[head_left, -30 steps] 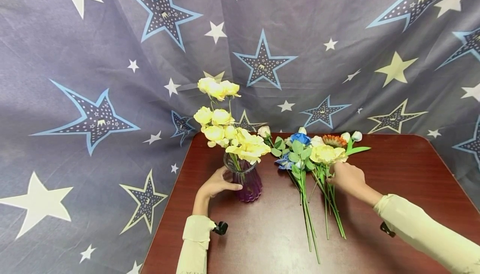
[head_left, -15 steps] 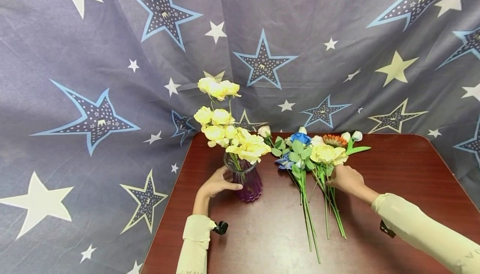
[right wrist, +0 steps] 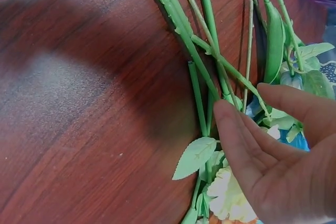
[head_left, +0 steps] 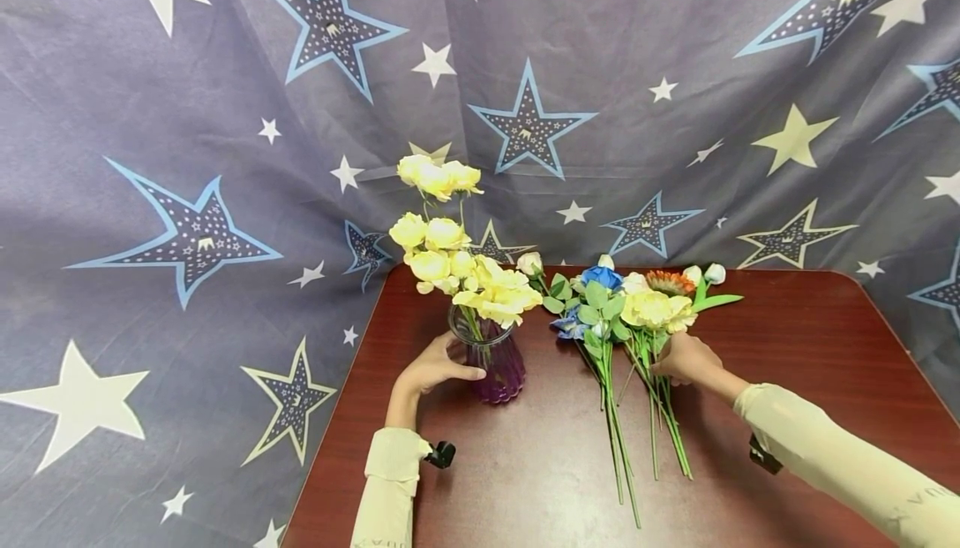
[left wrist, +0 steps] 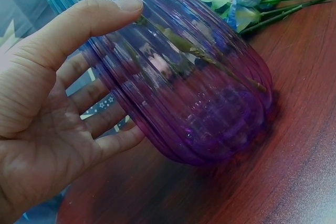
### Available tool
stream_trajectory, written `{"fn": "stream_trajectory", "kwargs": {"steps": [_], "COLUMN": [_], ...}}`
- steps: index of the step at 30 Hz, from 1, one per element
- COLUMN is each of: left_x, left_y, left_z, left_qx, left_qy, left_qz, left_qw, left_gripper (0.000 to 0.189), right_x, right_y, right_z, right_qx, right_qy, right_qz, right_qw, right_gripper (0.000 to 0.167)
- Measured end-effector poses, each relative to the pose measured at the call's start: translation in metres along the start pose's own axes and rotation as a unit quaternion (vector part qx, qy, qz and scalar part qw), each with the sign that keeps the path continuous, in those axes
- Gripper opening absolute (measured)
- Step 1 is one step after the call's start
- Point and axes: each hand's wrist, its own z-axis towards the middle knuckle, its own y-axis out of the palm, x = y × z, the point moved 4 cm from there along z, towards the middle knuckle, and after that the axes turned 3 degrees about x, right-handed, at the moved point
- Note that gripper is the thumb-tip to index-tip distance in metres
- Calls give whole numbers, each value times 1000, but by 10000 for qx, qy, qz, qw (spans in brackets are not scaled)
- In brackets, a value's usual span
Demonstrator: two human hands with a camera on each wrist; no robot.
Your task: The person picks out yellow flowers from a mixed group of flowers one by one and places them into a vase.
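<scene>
My left hand (head_left: 437, 369) holds a ribbed glass vase (head_left: 498, 373), clear at the rim and purple toward its base. In the left wrist view the thumb lies across the near side of the vase (left wrist: 210, 114), the fingers behind it. Yellow flowers (head_left: 497, 291) stand upright in the vase. On the right, my right hand (head_left: 690, 360) is at the green stems below a lying yellow flower (head_left: 657, 309). The right wrist view shows thumb and fingers of that hand (right wrist: 286, 153) apart, with stems (right wrist: 181, 27) between and beside their tips.
Blue flowers (head_left: 600, 278), an orange flower (head_left: 670, 283) and white tulip buds (head_left: 714, 274) lie bunched beside the yellow one, stems toward the front. A reddish-brown table (head_left: 810, 339) carries everything. A star-patterned cloth (head_left: 585, 22) hangs behind.
My right hand and forearm have shifted slightly left and down along the stems. My left hand and the vase stay in place.
</scene>
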Motion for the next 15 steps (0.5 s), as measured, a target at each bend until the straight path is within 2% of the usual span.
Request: {"fn": "stream_trajectory", "kwargs": {"steps": [15], "left_x": [1], "left_y": [-1], "left_z": [0], "left_qx": [13], "left_qy": [-55], "left_qz": [-47], "left_qw": [10000], "left_gripper": [88], "right_x": [3], "right_y": [6], "right_z": [4], "right_qx": [-58], "right_qy": [146], "right_qz": [232], "right_qw": [9996], "right_gripper": [24]}}
